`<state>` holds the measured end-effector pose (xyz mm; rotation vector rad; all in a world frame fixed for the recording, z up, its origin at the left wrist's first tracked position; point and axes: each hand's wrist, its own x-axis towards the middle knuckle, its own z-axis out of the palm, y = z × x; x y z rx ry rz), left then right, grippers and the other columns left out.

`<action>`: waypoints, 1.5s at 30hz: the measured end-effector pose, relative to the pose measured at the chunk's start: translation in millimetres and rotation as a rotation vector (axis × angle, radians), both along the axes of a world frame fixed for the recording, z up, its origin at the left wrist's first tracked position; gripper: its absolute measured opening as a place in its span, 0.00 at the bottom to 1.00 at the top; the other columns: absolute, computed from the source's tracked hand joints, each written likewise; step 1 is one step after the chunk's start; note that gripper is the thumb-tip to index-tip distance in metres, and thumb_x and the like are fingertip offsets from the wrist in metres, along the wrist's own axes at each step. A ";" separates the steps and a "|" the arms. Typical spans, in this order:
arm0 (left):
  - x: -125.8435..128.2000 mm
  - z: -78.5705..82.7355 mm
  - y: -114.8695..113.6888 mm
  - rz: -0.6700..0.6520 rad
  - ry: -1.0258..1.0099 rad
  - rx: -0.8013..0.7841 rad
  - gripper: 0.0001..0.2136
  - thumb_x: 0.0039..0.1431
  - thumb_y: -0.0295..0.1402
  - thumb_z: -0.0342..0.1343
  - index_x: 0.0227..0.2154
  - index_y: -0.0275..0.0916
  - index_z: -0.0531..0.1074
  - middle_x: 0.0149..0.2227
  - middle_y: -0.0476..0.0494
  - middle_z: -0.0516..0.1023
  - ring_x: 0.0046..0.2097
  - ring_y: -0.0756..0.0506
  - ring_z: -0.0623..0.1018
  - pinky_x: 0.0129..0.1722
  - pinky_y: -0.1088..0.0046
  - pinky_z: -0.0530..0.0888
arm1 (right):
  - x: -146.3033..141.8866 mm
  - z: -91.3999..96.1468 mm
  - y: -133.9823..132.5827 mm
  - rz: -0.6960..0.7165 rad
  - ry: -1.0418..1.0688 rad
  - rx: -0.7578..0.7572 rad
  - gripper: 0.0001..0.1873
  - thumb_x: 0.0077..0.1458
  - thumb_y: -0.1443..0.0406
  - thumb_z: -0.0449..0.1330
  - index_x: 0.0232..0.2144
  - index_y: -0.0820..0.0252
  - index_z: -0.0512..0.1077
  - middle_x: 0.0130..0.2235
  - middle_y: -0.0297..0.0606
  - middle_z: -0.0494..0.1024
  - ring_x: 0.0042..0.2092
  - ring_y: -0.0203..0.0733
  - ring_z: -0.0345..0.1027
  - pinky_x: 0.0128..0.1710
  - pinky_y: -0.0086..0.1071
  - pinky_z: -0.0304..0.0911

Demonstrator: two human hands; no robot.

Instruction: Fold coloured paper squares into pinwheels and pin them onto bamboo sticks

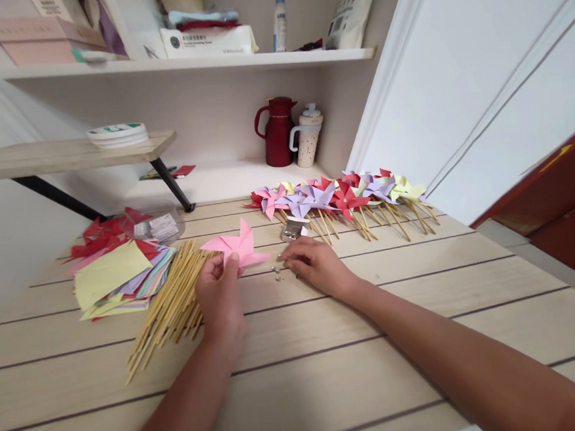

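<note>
Just below the frame's middle, our left hand (220, 294) pinches a pink pinwheel (241, 244) over the bench (328, 377) while our right hand (323, 267) curls beside small metal bits (277, 278), whether gripping one we cannot tell, seemingly picking one out, which calls for a fine pinch next.

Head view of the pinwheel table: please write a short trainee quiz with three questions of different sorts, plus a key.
1. Which hand holds the pink pinwheel?
2. True or false: the red jug stands to the right of the pale cup.
3. Fill in: just right of the paper sheets lies a pile of thin ____.

Key: 1. The left hand. 2. False. 3. Sticks.
</note>
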<state>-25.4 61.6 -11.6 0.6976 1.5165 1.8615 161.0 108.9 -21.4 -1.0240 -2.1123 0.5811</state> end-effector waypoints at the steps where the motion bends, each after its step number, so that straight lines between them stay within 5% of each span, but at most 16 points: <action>1: 0.1 0.2 0.0 0.000 -0.005 0.000 0.08 0.46 0.35 0.64 0.27 0.37 0.73 0.23 0.54 0.72 0.28 0.50 0.72 0.32 0.74 0.67 | -1.1 -0.1 -1.0 0.034 -0.012 0.007 0.11 0.57 0.73 0.60 0.37 0.55 0.79 0.40 0.39 0.79 0.42 0.42 0.73 0.46 0.37 0.67; 7: 0.7 0.8 -0.1 -0.010 -0.020 -0.002 0.09 0.45 0.35 0.64 0.27 0.37 0.73 0.24 0.54 0.72 0.28 0.50 0.72 0.32 0.74 0.68 | -6.6 -2.2 -3.6 0.135 -0.021 0.068 0.09 0.58 0.70 0.61 0.37 0.55 0.80 0.39 0.39 0.79 0.43 0.42 0.73 0.46 0.36 0.68; 15: 0.8 2.2 -1.0 -0.009 -0.026 -0.011 0.09 0.46 0.35 0.64 0.28 0.37 0.74 0.24 0.53 0.73 0.28 0.50 0.72 0.32 0.74 0.68 | 7.7 0.2 3.9 -0.073 -0.017 0.026 0.13 0.56 0.74 0.60 0.38 0.55 0.79 0.40 0.40 0.78 0.42 0.44 0.73 0.44 0.37 0.67; 29: 0.3 2.7 -1.4 -0.015 -0.033 -0.013 0.08 0.45 0.35 0.64 0.27 0.38 0.73 0.24 0.53 0.73 0.28 0.50 0.73 0.33 0.73 0.69 | 7.6 -2.7 3.5 -0.076 -0.033 -0.007 0.14 0.55 0.72 0.62 0.42 0.53 0.79 0.41 0.39 0.77 0.38 0.41 0.72 0.39 0.35 0.66; 35: 1.2 3.6 -1.2 -0.032 -0.039 -0.012 0.08 0.45 0.36 0.64 0.27 0.38 0.73 0.25 0.53 0.73 0.28 0.50 0.73 0.33 0.73 0.69 | 0.3 -4.1 7.2 -0.096 -0.039 -0.025 0.07 0.56 0.71 0.62 0.33 0.55 0.80 0.39 0.39 0.79 0.41 0.43 0.73 0.44 0.37 0.67; 41: -0.4 3.0 -0.5 -0.043 -0.035 -0.011 0.09 0.45 0.36 0.64 0.27 0.38 0.74 0.24 0.53 0.72 0.28 0.50 0.72 0.33 0.73 0.68 | 8.4 8.6 4.2 0.034 -0.079 -0.076 0.12 0.55 0.74 0.58 0.24 0.58 0.76 0.38 0.38 0.78 0.42 0.42 0.72 0.47 0.36 0.66; 45: -1.6 1.6 0.1 -0.058 -0.036 -0.014 0.10 0.45 0.37 0.65 0.28 0.37 0.74 0.25 0.53 0.73 0.28 0.50 0.72 0.33 0.73 0.68 | 29.6 23.0 -0.7 0.148 -0.142 -0.265 0.09 0.54 0.72 0.59 0.25 0.59 0.76 0.36 0.38 0.78 0.40 0.42 0.72 0.46 0.35 0.65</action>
